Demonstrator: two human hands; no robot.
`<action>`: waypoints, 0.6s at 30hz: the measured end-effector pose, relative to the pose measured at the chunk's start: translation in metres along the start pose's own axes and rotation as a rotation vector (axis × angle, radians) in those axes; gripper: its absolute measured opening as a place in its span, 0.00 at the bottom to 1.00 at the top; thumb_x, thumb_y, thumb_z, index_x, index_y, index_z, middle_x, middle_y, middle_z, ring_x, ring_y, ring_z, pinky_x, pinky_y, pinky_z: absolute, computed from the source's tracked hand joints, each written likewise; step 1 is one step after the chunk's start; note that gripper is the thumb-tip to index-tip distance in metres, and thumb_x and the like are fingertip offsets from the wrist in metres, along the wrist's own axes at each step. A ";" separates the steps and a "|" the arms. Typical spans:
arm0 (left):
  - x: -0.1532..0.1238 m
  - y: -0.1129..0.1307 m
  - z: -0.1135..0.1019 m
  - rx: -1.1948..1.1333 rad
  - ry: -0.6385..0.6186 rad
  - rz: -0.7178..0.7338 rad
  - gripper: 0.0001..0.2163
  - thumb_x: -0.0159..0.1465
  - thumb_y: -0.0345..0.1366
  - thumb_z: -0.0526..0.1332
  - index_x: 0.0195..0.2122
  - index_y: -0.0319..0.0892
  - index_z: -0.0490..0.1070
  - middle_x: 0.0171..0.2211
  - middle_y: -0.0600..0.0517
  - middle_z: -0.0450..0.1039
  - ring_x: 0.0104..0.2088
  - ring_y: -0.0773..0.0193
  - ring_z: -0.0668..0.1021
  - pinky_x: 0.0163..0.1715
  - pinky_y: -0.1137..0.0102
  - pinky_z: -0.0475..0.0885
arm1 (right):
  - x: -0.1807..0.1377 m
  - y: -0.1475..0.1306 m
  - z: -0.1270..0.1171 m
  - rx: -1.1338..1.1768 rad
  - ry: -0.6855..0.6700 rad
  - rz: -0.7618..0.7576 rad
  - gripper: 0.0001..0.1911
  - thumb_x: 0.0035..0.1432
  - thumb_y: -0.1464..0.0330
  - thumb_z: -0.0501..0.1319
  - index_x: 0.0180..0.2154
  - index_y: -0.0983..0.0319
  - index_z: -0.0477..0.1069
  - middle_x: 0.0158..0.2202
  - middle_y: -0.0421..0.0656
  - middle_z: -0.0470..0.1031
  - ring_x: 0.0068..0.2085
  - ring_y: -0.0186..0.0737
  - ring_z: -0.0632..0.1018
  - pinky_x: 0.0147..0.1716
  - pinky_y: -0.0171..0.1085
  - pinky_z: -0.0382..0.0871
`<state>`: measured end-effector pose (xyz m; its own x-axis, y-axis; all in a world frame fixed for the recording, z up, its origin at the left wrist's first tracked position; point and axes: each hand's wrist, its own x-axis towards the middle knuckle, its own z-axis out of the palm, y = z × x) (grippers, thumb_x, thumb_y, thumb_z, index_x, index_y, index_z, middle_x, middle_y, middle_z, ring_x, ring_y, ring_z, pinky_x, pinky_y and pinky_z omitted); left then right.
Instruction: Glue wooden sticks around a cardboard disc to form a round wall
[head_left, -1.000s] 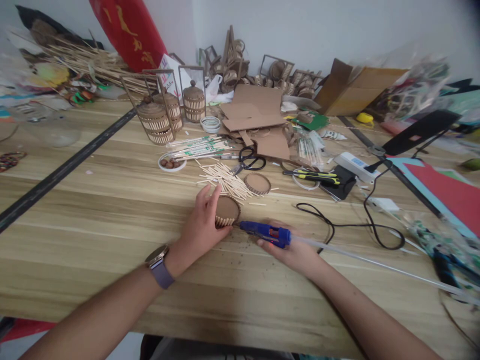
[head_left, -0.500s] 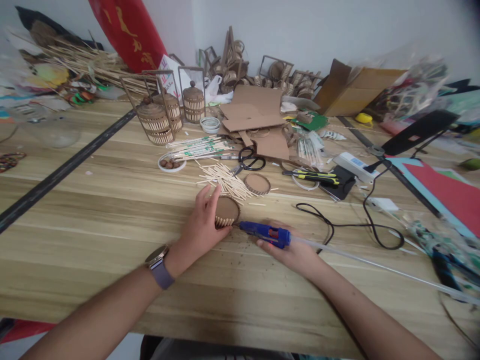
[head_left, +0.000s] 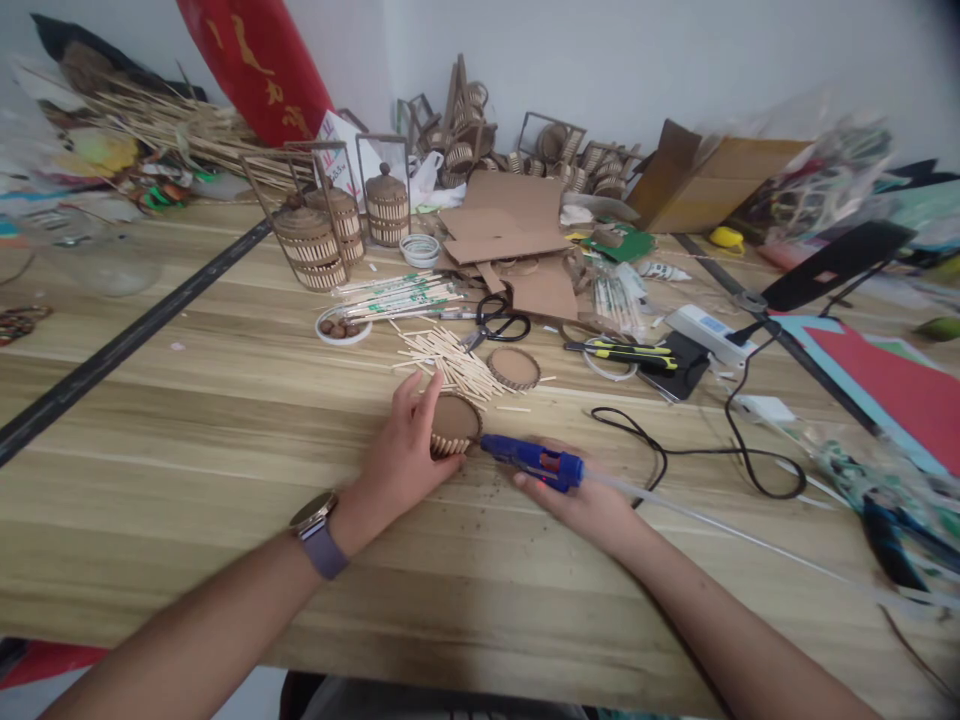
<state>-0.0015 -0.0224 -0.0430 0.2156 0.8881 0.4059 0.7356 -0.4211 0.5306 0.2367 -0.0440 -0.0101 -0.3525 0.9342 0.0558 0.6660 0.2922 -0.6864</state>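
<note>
While the left hand (head_left: 401, 450) holds the round cardboard base (head_left: 459, 413) on the table (head_left: 420, 590), the base sits between the spread thumb and fingers, its left edge within their curve. The thumb lies at the near rim, beside a row of short sticks (head_left: 450, 446); the index finger points away along the left side. The right hand (head_left: 592, 508) is closed around the blue glue gun (head_left: 525, 457), nozzle directed left toward the near-right rim; tip contact cannot be determined. Both forearms angle inward from the lower corners.
</note>
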 end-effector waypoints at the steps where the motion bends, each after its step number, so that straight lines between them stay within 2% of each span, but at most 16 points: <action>1: 0.000 0.000 0.000 0.000 -0.002 0.000 0.51 0.51 0.32 0.72 0.69 0.48 0.39 0.65 0.37 0.49 0.67 0.39 0.57 0.61 0.43 0.62 | 0.000 0.001 -0.001 0.017 0.017 0.039 0.16 0.58 0.55 0.59 0.35 0.60 0.76 0.34 0.46 0.80 0.36 0.44 0.80 0.38 0.39 0.74; 3: 0.000 0.000 0.000 0.003 -0.001 -0.003 0.51 0.51 0.32 0.72 0.69 0.48 0.39 0.66 0.37 0.49 0.67 0.38 0.56 0.61 0.43 0.62 | -0.001 0.003 -0.008 0.085 0.040 0.125 0.18 0.55 0.52 0.61 0.37 0.60 0.76 0.36 0.46 0.81 0.37 0.46 0.80 0.38 0.40 0.75; 5: 0.000 0.001 0.000 0.002 0.003 -0.002 0.51 0.51 0.32 0.73 0.69 0.49 0.39 0.66 0.37 0.49 0.67 0.38 0.57 0.61 0.42 0.62 | -0.001 0.006 -0.019 0.200 -0.024 0.226 0.21 0.52 0.49 0.63 0.35 0.61 0.76 0.33 0.45 0.80 0.34 0.44 0.79 0.32 0.38 0.74; 8: 0.000 0.001 -0.001 -0.004 0.002 0.009 0.51 0.50 0.32 0.73 0.69 0.49 0.39 0.65 0.37 0.49 0.66 0.38 0.57 0.62 0.43 0.62 | -0.001 0.008 -0.038 0.384 -0.283 0.349 0.27 0.49 0.43 0.63 0.29 0.62 0.74 0.24 0.43 0.76 0.24 0.35 0.73 0.22 0.33 0.68; 10: 0.000 0.001 -0.001 -0.006 -0.007 0.015 0.51 0.51 0.32 0.73 0.69 0.48 0.40 0.65 0.36 0.49 0.66 0.38 0.58 0.62 0.43 0.61 | -0.001 0.008 -0.046 0.466 -0.476 0.414 0.31 0.48 0.40 0.62 0.29 0.63 0.72 0.23 0.42 0.75 0.21 0.33 0.72 0.21 0.32 0.66; 12: 0.000 0.000 -0.002 -0.011 -0.019 0.025 0.51 0.51 0.32 0.72 0.69 0.48 0.39 0.66 0.36 0.49 0.67 0.39 0.58 0.63 0.42 0.60 | -0.001 0.008 -0.050 0.466 -0.593 0.459 0.33 0.47 0.37 0.60 0.29 0.63 0.72 0.22 0.41 0.74 0.21 0.33 0.72 0.20 0.31 0.65; 15: -0.001 0.000 -0.002 -0.024 -0.038 0.038 0.51 0.52 0.32 0.72 0.69 0.49 0.38 0.66 0.37 0.49 0.67 0.40 0.57 0.63 0.42 0.60 | -0.001 0.008 -0.052 0.261 -0.588 0.411 0.34 0.51 0.36 0.55 0.22 0.62 0.67 0.17 0.37 0.66 0.18 0.30 0.66 0.17 0.30 0.57; 18: -0.001 0.000 -0.002 -0.037 -0.053 0.039 0.51 0.52 0.32 0.72 0.69 0.49 0.38 0.66 0.36 0.49 0.67 0.40 0.56 0.63 0.43 0.59 | 0.002 0.008 -0.056 -0.076 -0.453 0.278 0.33 0.59 0.41 0.51 0.17 0.61 0.62 0.15 0.36 0.62 0.18 0.31 0.62 0.19 0.32 0.51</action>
<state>-0.0026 -0.0235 -0.0415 0.2783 0.8790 0.3872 0.7023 -0.4612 0.5423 0.2786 -0.0283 0.0249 -0.3934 0.8011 -0.4511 0.8143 0.0758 -0.5754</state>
